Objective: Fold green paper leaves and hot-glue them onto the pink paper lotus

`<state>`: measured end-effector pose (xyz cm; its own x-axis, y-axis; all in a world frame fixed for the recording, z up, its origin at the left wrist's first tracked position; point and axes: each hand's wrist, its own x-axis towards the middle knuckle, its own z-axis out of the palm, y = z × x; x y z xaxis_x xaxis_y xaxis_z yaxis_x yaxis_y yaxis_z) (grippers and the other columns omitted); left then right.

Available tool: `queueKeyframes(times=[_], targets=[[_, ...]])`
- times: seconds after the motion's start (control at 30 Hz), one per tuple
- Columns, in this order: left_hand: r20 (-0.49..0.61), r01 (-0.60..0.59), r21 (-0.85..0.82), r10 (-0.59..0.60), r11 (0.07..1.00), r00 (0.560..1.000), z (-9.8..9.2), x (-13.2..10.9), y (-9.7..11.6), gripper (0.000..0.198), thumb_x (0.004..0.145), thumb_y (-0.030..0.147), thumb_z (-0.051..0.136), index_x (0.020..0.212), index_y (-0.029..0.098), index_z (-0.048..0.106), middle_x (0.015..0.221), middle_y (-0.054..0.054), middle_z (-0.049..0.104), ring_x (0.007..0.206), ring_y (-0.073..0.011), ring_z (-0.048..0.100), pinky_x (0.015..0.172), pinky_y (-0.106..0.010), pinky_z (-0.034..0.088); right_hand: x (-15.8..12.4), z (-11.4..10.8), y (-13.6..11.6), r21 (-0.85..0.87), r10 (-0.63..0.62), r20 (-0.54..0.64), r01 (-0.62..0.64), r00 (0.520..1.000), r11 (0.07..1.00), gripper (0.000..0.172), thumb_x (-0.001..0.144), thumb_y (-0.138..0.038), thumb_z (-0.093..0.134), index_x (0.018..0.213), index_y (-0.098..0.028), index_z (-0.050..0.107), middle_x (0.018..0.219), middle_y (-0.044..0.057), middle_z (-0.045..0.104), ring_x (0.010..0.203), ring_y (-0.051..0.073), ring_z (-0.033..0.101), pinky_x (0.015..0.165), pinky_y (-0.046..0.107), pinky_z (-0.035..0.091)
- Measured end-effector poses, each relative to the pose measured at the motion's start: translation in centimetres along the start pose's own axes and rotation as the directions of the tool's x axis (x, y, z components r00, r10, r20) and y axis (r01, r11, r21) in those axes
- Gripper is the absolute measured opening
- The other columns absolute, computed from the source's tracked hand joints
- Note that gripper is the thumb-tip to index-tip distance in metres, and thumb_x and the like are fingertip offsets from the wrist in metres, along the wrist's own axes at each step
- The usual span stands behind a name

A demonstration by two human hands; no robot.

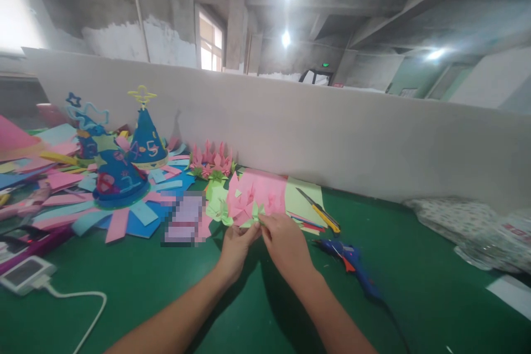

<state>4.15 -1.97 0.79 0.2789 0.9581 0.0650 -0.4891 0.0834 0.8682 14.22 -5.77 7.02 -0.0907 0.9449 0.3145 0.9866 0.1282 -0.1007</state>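
Note:
Both of my hands meet in the middle, low over the green table. My left hand pinches the lower edge of a pink and green paper crown with folded pointed pieces. The fingers of my right hand are closed at a light green paper piece on the crown's right end; the fingertips partly hide it. Behind my hands lie pink paper and pale green paper. To the right are a yellow utility knife and a blue hot glue gun.
A pink paper crown stands at the back. On the left, blue cone hats stand among scattered paper strips. A white device with a cable lies front left. Plastic bags lie right. A white partition edges the table.

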Motion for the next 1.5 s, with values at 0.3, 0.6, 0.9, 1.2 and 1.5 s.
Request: queueKeyframes(times=[0.3, 0.6, 0.9, 1.2, 1.5], targets=[[-0.027, 0.077, -0.14, -0.082, 0.987, 0.996, 0.2, 0.1, 0.5, 0.028, 0.064, 0.034, 0.073, 0.061, 0.007, 0.067, 0.062, -0.007, 0.067, 0.065, -0.0147, 0.062, 0.077, -0.03, 0.048, -0.4, -0.7, -0.3, 0.182, 0.045, -0.08, -0.03, 0.996, 0.983, 0.021, 0.084, -0.019, 0.048, 0.099, -0.017, 0.062, 0.082, 0.005, 0.066, 0.077, 0.018, 0.058, 0.07, 0.027, 0.038], [-0.106, 0.09, -0.041, -0.094, 0.995, 0.99, -0.3, 0.3, 1.2, 0.03, 0.061, 0.037, 0.073, 0.058, 0.01, 0.06, 0.05, 0.0, 0.058, 0.044, -0.0077, 0.048, 0.046, -0.02, 0.036, -1.2, 3.6, -0.9, 0.893, 0.149, 0.448, -0.447, 0.882, -0.041, 0.04, 0.066, -0.054, 0.065, 0.077, -0.017, 0.055, 0.06, -0.005, 0.052, 0.053, 0.008, 0.048, 0.049, 0.019, 0.038], [-0.063, 0.018, 0.017, -0.017, 1.0, 0.998, -0.1, 0.2, 1.2, 0.028, 0.062, 0.037, 0.072, 0.068, 0.01, 0.068, 0.064, -0.007, 0.068, 0.065, -0.0161, 0.06, 0.067, -0.026, 0.044, 1.7, 4.0, -2.3, 0.707, 0.389, 0.567, -0.187, 0.726, -0.682, 0.025, 0.059, -0.028, 0.077, 0.065, -0.017, 0.056, 0.054, -0.007, 0.058, 0.05, 0.006, 0.053, 0.051, 0.016, 0.043], [0.011, 0.0, -0.304, 0.004, 0.953, 1.0, 0.4, -0.1, 0.9, 0.048, 0.053, 0.035, 0.08, 0.094, 0.017, 0.064, 0.102, -0.006, 0.066, 0.095, -0.018, 0.058, 0.082, -0.026, 0.044, 2.1, 4.2, -0.8, 0.665, 0.424, 0.544, -0.065, 0.724, -0.744, 0.01, 0.067, -0.016, 0.065, 0.075, -0.018, 0.06, 0.062, -0.005, 0.066, 0.053, 0.007, 0.058, 0.048, 0.016, 0.046], [-0.037, 0.203, -0.701, -0.318, 0.684, 0.947, -0.8, 1.0, 2.1, 0.021, 0.074, 0.036, 0.063, 0.074, 0.015, 0.06, 0.066, -0.001, 0.062, 0.062, -0.0099, 0.058, 0.067, -0.024, 0.049, 2.2, 5.0, 0.0, 0.738, 0.502, 0.511, -0.056, 0.698, -0.673, 0.013, 0.065, -0.016, 0.067, 0.072, -0.02, 0.057, 0.056, -0.008, 0.063, 0.049, 0.005, 0.055, 0.048, 0.015, 0.047]])
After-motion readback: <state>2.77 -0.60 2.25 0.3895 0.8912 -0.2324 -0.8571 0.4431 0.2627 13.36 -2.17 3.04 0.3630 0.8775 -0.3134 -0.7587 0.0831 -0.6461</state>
